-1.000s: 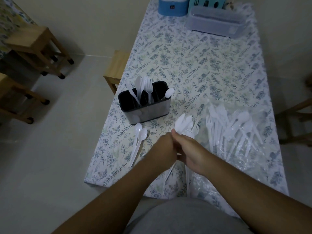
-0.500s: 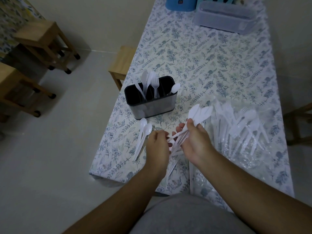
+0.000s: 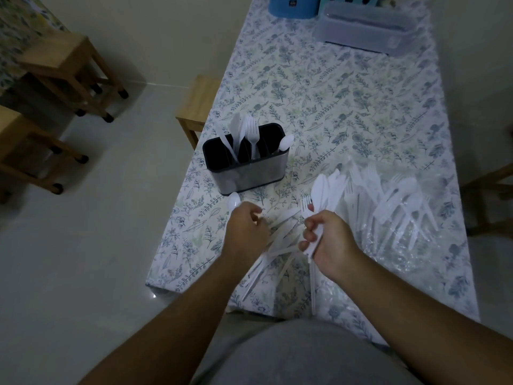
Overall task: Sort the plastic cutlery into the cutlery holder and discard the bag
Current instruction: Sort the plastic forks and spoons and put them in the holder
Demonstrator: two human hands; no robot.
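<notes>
right hand [image 3: 330,240] gripping a fanned bunch of white plastic cutlery [image 3: 323,195], guessing to sort by type | left hand [image 3: 245,227] curled, can't tell if holding | black-lined steel cutlery holder [image 3: 245,169] just beyond on table, partly filled | clear bag [image 3: 402,234] under loose pile, right

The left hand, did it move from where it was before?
Yes. The left hand slid left, away from the right hand, now beside the spoon below the cutlery holder.
</notes>
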